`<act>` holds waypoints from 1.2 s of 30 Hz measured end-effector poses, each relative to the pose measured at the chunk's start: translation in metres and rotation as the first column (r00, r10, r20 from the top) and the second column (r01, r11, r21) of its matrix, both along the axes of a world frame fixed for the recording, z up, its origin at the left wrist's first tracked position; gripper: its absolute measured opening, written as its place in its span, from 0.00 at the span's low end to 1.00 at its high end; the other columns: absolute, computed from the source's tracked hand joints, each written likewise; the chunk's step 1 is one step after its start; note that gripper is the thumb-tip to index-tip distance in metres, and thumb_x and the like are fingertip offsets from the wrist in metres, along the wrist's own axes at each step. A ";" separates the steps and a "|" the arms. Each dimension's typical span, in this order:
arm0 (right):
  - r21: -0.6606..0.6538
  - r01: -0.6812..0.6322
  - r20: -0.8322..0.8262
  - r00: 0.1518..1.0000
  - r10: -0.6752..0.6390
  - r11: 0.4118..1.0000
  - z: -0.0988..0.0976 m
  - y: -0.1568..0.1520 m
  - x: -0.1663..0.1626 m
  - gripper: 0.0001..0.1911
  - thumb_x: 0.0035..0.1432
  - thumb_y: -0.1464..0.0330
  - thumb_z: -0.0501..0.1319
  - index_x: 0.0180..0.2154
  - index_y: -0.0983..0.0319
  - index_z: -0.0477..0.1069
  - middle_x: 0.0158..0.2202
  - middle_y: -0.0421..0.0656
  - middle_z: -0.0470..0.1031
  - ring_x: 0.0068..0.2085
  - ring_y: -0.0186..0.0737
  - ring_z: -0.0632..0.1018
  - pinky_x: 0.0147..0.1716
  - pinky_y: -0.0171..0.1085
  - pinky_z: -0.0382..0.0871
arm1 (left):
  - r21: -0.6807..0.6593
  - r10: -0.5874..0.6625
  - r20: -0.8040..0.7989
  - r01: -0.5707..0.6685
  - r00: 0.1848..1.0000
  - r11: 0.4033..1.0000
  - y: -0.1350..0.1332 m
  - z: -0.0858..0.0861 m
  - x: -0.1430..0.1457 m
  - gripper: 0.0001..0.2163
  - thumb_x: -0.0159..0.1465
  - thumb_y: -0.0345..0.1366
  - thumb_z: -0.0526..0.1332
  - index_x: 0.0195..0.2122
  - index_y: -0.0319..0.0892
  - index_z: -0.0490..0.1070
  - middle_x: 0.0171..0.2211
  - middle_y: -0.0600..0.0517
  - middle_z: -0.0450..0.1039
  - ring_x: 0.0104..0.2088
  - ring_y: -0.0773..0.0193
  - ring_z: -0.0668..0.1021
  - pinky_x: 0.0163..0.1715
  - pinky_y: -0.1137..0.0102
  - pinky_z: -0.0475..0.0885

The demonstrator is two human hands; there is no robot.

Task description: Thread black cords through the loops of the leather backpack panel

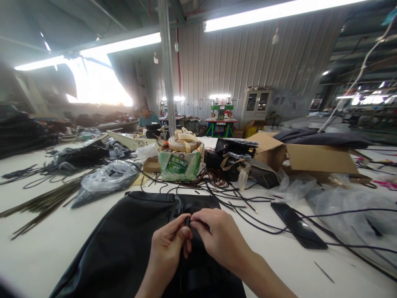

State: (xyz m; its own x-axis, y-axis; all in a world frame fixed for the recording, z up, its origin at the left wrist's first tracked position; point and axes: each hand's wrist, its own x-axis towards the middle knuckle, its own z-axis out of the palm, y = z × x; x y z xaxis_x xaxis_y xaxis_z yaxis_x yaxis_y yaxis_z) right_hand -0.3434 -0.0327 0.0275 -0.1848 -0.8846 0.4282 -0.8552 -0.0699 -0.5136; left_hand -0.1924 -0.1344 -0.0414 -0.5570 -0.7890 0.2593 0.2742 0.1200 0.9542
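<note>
Hands (167,244) (218,229) pinch a black piece (187,222) near a Chinese-lettered green box (180,166).

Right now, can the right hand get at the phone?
Likely yes: nothing tall stands between the right hand and the phone, though a cord seems to cross it and the hand is at a small black piece.

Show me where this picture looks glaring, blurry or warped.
Head view: the bright opening washes out to white; the ceiling tube glares; the phone shows a pale reflection; the black material loses detail below the right hand; outer edges look stretched and soft.
</note>
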 end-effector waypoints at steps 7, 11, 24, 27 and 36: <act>0.022 -0.037 -0.043 0.998 0.038 0.999 -0.004 -0.003 -0.003 0.12 0.75 0.71 0.62 0.35 0.58 0.79 0.36 0.40 0.84 0.39 0.42 0.81 0.40 0.41 0.63 | 0.008 -0.009 -0.001 0.009 1.000 1.000 0.000 0.003 0.001 0.25 0.66 0.54 0.74 0.54 0.39 0.86 0.25 0.49 0.78 0.19 0.63 0.76 0.17 0.73 0.72; 0.019 -0.061 0.007 0.998 0.061 0.998 -0.004 -0.004 -0.004 0.11 0.75 0.71 0.63 0.39 0.56 0.82 0.37 0.39 0.85 0.40 0.42 0.82 0.41 0.40 0.65 | 0.022 -0.035 -0.020 0.035 0.999 0.999 -0.001 0.002 0.001 0.25 0.66 0.54 0.74 0.55 0.39 0.85 0.27 0.49 0.78 0.20 0.63 0.77 0.17 0.72 0.73; 0.057 -0.024 -0.226 0.974 0.036 0.998 0.018 0.019 0.010 0.08 0.72 0.68 0.68 0.36 0.55 0.83 0.34 0.40 0.84 0.35 0.43 0.83 0.33 0.42 0.65 | 0.062 0.030 -0.053 -0.026 0.998 0.998 -0.012 -0.002 -0.001 0.25 0.69 0.51 0.73 0.61 0.40 0.81 0.35 0.47 0.81 0.30 0.64 0.77 0.33 0.71 0.75; 0.318 0.101 -0.356 0.934 0.020 0.943 0.006 0.013 0.019 0.07 0.62 0.65 0.77 0.32 0.57 0.84 0.35 0.43 0.85 0.32 0.47 0.84 0.29 0.43 0.56 | 0.112 0.079 -0.070 -0.071 0.994 0.991 -0.015 0.001 0.000 0.26 0.68 0.52 0.74 0.61 0.40 0.81 0.37 0.47 0.81 0.30 0.65 0.76 0.32 0.71 0.74; 0.531 0.159 -0.304 0.953 0.012 0.832 0.038 0.033 -0.002 0.05 0.62 0.73 0.66 0.36 0.59 0.82 0.39 0.46 0.86 0.41 0.51 0.85 0.35 0.42 0.59 | 0.182 0.081 -0.105 -0.061 0.991 0.981 -0.017 -0.001 0.000 0.29 0.65 0.54 0.76 0.61 0.39 0.82 0.38 0.46 0.80 0.31 0.67 0.74 0.30 0.73 0.70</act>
State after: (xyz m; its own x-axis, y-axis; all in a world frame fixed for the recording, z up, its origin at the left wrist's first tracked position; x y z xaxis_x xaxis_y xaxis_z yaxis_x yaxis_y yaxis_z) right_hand -0.3454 0.0005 0.0659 -0.2060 -0.9757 -0.0746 -0.9589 0.2164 -0.1834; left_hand -0.1919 -0.1509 -0.0426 -0.4735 -0.8646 0.1681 0.3769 -0.0264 0.9259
